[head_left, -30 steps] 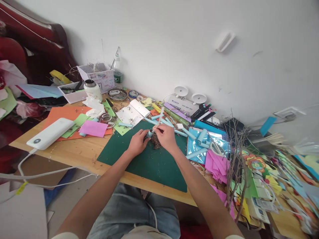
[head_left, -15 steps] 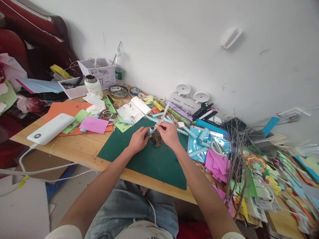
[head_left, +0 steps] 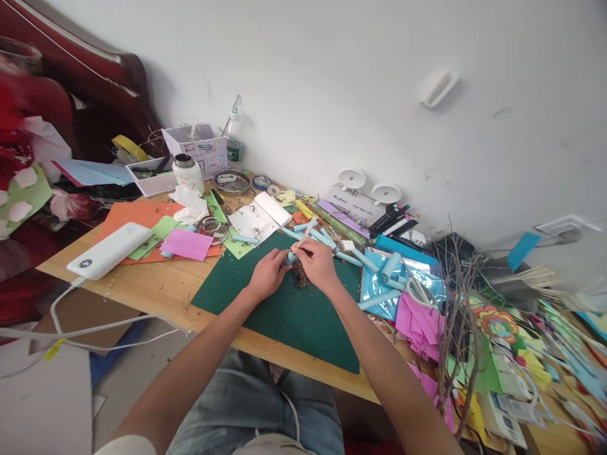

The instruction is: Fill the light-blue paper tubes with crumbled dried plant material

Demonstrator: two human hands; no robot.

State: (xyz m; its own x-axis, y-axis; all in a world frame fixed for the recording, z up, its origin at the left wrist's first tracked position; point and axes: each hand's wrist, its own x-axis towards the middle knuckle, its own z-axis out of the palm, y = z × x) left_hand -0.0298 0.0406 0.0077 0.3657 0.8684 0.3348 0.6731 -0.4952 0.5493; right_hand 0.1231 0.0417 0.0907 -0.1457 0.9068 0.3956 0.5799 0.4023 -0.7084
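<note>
My left hand (head_left: 268, 276) is closed around a short light-blue paper tube (head_left: 291, 258), held over the green mat (head_left: 303, 332). My right hand (head_left: 317, 261) pinches a thin whitish stick (head_left: 309, 230) that slants up and away from the fingers. Its lower end is at the tube's mouth; my fingers hide whether it is inside. Just under my hands lies a small heap of brown crumbly bits (head_left: 300, 275), with a few crumbs scattered on the mat.
Light-blue paper tubes (head_left: 389, 264) lie right of the mat beside pink paper (head_left: 418, 323) and upright twigs (head_left: 458, 328). A white notebook (head_left: 256, 221) lies behind. On the left are a power bank (head_left: 110, 250), pink paper (head_left: 186, 244) and an open white bottle (head_left: 188, 174).
My right hand has brought the stick down to the tube's mouth, and less of the stick shows above my fingers. The whole view has shifted slightly as the head moved.
</note>
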